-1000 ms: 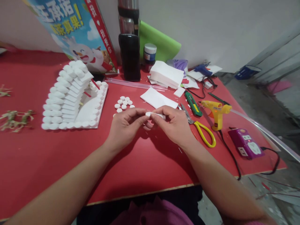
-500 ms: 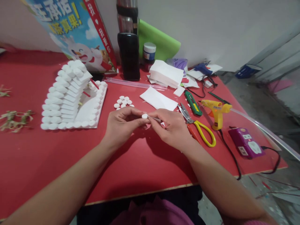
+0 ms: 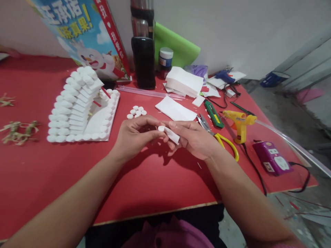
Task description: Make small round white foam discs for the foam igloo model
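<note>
My left hand (image 3: 134, 136) and my right hand (image 3: 193, 137) meet above the red table (image 3: 155, 186), both pinching a small white foam strip (image 3: 170, 133). The left fingertips grip its rounded end; the right thumb and fingers hold the rest, palm turned up. Just behind the hands lies a cluster of several small white foam discs (image 3: 136, 112). To the left stands a white foam model house (image 3: 80, 106) with a roof of rounded foam pieces on a white base.
Yellow-handled scissors (image 3: 222, 141), a green utility knife (image 3: 213, 114), a yellow glue gun (image 3: 239, 122) and a purple power strip (image 3: 271, 158) lie to the right. White foam sheets (image 3: 178, 110), clear glue sticks (image 3: 150, 93), a black bottle (image 3: 143, 62) and a printed box (image 3: 85, 38) stand behind.
The right hand has turned palm-up and lowered a little, so the white foam strip now shows tilted between the two hands. The left hand keeps its pinch on the rounded end.
</note>
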`<state>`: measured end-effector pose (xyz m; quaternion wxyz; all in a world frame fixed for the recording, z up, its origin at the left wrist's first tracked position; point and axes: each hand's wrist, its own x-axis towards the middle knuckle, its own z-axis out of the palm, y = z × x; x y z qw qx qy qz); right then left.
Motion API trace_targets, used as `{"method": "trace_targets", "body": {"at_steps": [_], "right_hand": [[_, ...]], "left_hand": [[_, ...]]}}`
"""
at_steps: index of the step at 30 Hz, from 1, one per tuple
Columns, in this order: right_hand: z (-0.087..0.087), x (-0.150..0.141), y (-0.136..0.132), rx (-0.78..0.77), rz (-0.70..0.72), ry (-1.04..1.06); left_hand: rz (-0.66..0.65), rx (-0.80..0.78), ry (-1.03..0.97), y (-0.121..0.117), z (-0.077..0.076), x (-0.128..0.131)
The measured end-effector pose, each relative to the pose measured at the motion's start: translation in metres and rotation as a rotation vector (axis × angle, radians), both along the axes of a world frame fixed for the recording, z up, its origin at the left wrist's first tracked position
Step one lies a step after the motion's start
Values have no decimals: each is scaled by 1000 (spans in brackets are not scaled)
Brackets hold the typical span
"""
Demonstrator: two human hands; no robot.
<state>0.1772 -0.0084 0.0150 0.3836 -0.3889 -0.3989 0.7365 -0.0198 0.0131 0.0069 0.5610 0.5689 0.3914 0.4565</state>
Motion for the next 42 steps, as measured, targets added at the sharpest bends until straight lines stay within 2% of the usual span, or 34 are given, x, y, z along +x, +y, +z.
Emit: {"method": "trace_targets", "body": {"at_steps": [5, 11, 16, 19, 25, 27, 30, 32, 34, 42], "right_hand": [[-1, 4, -1, 103, 20, -53], [1, 6, -2, 233, 16, -275], [4, 1, -3, 315, -92, -426], [4, -2, -4, 365, -153, -446], [2, -7, -7, 327, -225, -513], [0, -9, -9, 421, -275, -601], [-2, -11, -12, 662, -354, -738], [-1, -11, -13, 803, -345, -783], [0, -9, -13, 864, -289, -786], [0, 1, -8, 831, -149, -698]], "left_hand": [[45, 22, 48, 1, 0, 0], [51, 18, 40, 0, 1, 1], [36, 7, 36, 0, 0, 1], [38, -1, 39, 1, -1, 0], [52, -54, 37, 0, -4, 2], [59, -73, 25, -1, -5, 3], [76, -100, -17, -2, -6, 3], [69, -124, -50, -2, -7, 3], [44, -146, -65, -1, -6, 2], [-120, -186, -30, 3, -5, -4]]}}
